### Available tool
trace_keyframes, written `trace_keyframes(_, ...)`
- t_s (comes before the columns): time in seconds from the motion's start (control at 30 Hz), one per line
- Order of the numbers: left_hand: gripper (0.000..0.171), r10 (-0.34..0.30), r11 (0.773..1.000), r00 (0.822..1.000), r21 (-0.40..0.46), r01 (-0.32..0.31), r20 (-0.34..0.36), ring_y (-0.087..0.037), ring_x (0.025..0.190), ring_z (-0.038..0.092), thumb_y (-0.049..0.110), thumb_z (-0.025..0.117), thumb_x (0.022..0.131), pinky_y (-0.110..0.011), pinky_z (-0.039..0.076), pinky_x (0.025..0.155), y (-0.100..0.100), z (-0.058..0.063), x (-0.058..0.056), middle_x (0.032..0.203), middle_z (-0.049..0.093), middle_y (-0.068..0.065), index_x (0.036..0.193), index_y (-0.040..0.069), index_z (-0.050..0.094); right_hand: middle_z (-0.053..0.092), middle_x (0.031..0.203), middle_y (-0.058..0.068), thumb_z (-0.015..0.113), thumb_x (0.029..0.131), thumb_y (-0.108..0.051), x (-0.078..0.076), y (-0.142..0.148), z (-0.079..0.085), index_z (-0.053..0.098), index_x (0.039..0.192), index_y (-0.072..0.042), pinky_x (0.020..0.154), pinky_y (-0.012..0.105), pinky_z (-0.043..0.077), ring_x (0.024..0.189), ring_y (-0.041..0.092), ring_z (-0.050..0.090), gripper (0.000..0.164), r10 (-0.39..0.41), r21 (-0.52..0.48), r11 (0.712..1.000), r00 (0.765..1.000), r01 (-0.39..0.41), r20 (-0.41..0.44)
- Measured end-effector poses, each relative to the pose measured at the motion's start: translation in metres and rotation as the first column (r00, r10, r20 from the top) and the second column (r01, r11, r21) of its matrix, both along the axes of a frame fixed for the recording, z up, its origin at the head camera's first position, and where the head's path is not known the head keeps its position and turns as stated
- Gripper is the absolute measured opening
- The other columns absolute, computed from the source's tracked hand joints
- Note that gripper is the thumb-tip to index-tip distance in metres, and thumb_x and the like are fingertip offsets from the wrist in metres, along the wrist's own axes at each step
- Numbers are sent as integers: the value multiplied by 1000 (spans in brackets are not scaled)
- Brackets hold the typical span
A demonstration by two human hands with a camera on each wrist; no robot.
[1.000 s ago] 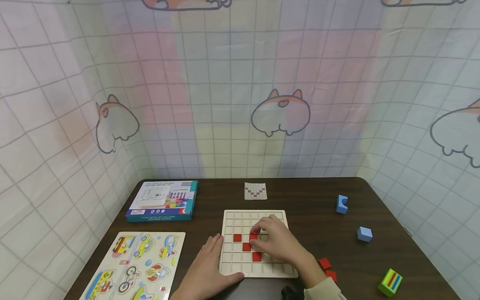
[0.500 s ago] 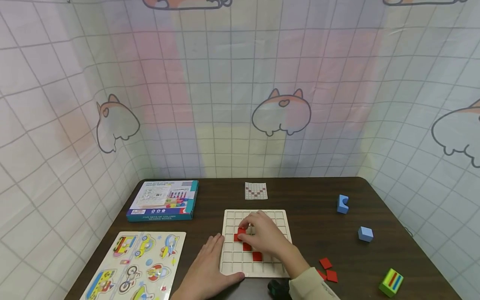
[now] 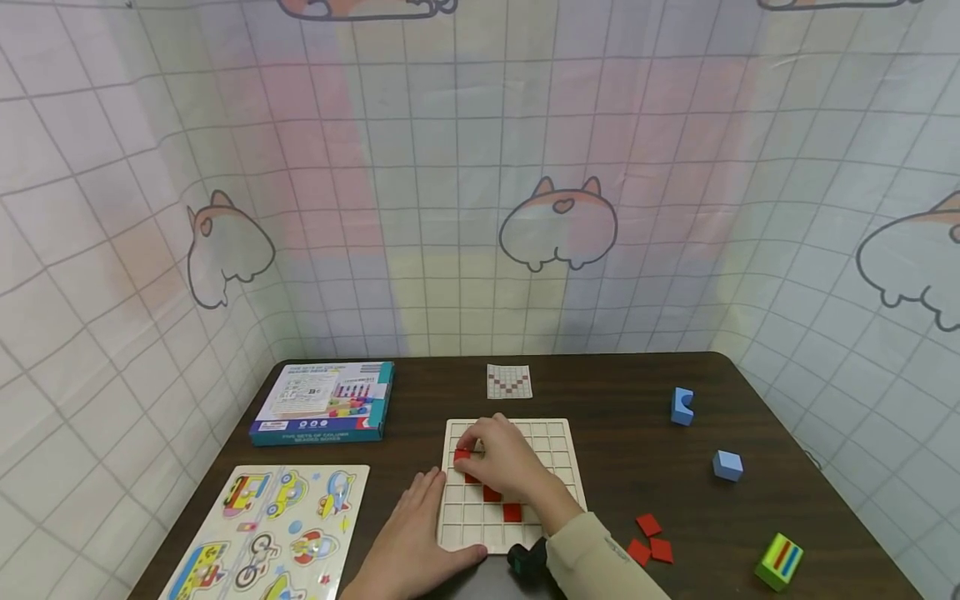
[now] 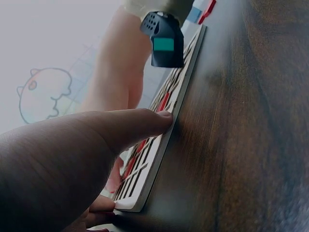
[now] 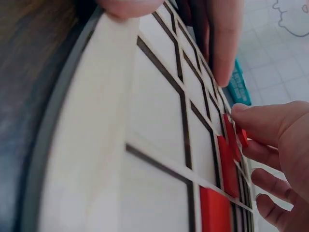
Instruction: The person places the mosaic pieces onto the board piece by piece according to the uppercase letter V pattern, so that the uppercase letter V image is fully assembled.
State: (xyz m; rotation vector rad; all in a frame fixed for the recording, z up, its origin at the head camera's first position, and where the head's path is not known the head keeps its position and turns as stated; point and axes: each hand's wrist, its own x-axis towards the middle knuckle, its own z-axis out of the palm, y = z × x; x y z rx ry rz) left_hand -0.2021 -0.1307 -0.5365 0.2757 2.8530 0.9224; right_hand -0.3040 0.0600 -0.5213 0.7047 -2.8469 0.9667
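Note:
A pale wooden grid board [image 3: 553,446] lies flat on the dark table. My left hand [image 3: 420,537] rests along its left side with fingers extended, and in the left wrist view its thumb [image 4: 145,123] touches the board's near edge. My right hand [image 3: 506,462] reaches over the board and pinches a red square tile [image 3: 462,455] between thumb and finger at the board's left part. Red tiles [image 3: 512,512] sit in grid cells in a diagonal row from that hand towards the near middle; the right wrist view shows them [image 5: 215,210] in the cells.
Loose red tiles [image 3: 648,525] lie right of the board. A small pattern card [image 3: 509,382] is behind it. Left are a boxed set [image 3: 322,402] and a picture puzzle board [image 3: 270,529]. Blue blocks [image 3: 728,466] and a green striped block [image 3: 780,562] stand right.
My right hand has moved left across the board with a red tile, from above the middle cells to the left column. The left hand has stayed in place.

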Motion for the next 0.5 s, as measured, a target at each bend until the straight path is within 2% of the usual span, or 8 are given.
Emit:
trace_keyframes(0.2,134,-4,1000,1000,-7,4,-6,-46,168,31,82,85,75,-70,34,133,0,1,1,179,37,-19,172,3,37,78,108,-7,90,95,-33,-6,-8,-6,86,109,-21,92,36,52,102,12,56,20,-13,12,1000,1000,13,12)
trace_keyframes(0.5,133,-1,1000,1000,-6,1,10,-47,168,30,80,86,75,-70,33,133,1,2,0,180,37,-19,172,3,36,77,109,-5,91,95,-30,-8,-10,-3,87,112,-21,90,35,52,103,13,55,20,-3,23,1000,999,2,40)
